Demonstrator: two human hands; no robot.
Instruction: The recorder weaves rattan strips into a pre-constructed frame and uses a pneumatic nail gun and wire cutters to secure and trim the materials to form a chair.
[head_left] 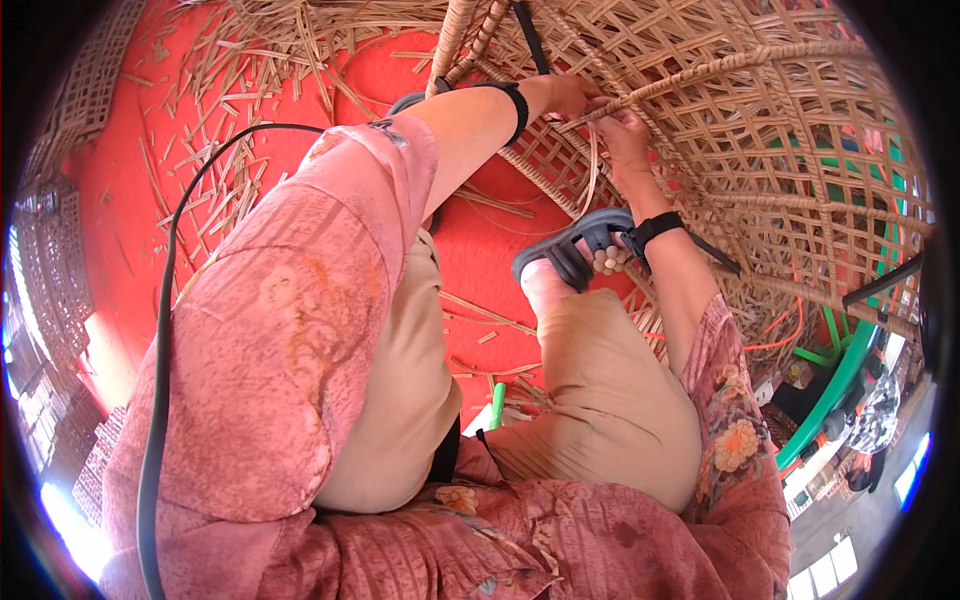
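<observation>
A large open-weave wicker frame [760, 120] with cane-wrapped rods fills the upper right and leans over my feet. My left hand [572, 96] reaches across to a wrapped rod, its fingers bent closed against the rod near a joint. Just right of it, my right hand [626, 145] is closed in a pinch on a thin cane strip [592, 185] beside the same rod. The strip hangs in a loop below the fingers toward my sandal. Both fingertips are partly hidden by the weave and by each other.
Cut cane pieces [225, 110] litter the red floor [120, 230]. My sandal [570, 250] rests under the frame. A black cable [170, 300] runs along my left sleeve. More woven panels [50, 260] stand at far left. Green tubing [835, 390] and another person [875, 415] are at right.
</observation>
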